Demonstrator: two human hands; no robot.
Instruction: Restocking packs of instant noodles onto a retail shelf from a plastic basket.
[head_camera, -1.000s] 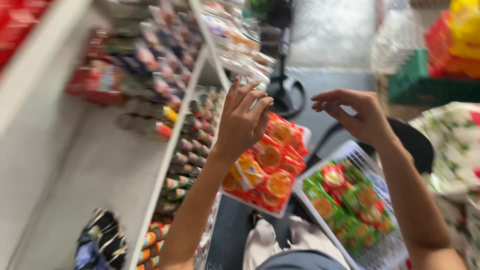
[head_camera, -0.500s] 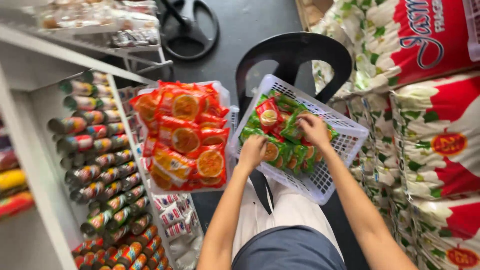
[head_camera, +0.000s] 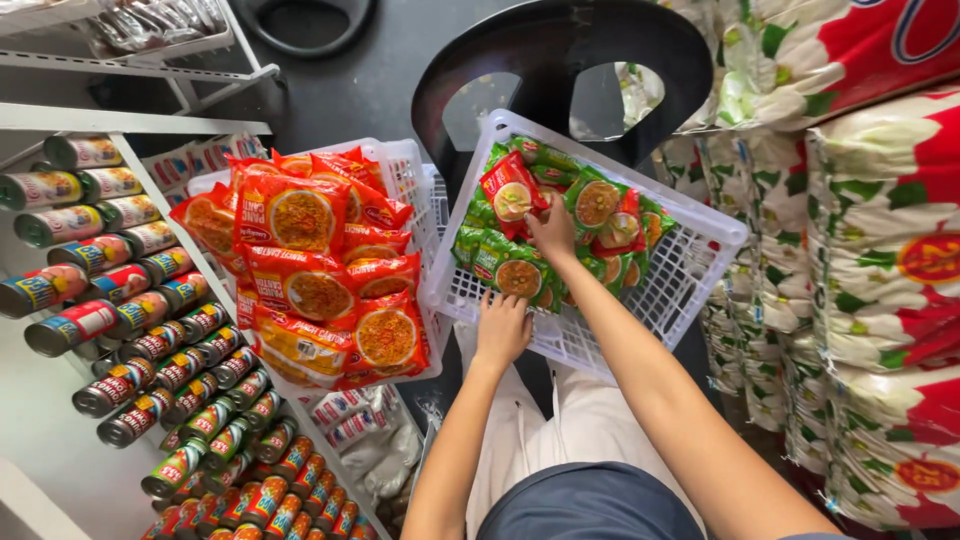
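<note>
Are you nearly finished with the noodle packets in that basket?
Not nearly. The white plastic basket is about half full of green noodle packets. The right hand is holding a red noodle packet there, while the left hand grips the basket's edge. Beside it, a pile of orange noodle packets fills another white basket, untouched.

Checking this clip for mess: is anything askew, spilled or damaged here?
Nothing is spilled or torn. The only oddity: the white basket sits tilted against the black chair, steadied by the left hand, while the right hand grips a red packet. The orange packets are loosely heaped.
</note>
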